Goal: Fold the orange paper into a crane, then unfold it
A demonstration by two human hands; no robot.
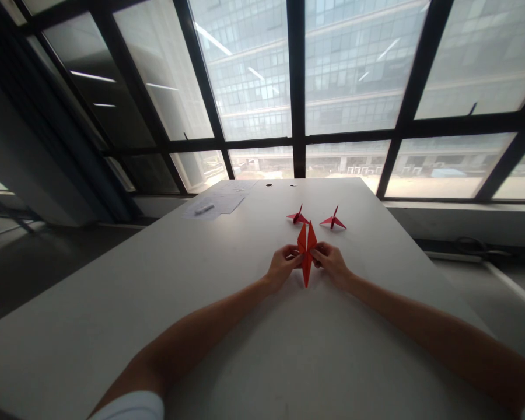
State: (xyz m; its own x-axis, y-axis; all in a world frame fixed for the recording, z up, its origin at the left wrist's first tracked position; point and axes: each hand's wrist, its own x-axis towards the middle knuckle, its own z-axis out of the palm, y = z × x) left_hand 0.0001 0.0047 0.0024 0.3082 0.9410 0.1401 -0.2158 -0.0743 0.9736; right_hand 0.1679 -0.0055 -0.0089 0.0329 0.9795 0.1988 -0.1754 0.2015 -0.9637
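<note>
An orange-red folded origami paper stands between my two hands, long and diamond-shaped. Its upper end splits into two points and its lower end narrows to one tip. My left hand pinches its left side near the middle. On the other side, my right hand grips the right edge with thumb and fingers. Just beyond the paper sit two finished-looking red paper cranes, one crane behind it and another crane a little to the right.
All this is on a long white table. Printed sheets lie at its far left, with a white marker-like object on them. Large dark-framed windows rise beyond the far edge. A dark cable lies off the table's right side.
</note>
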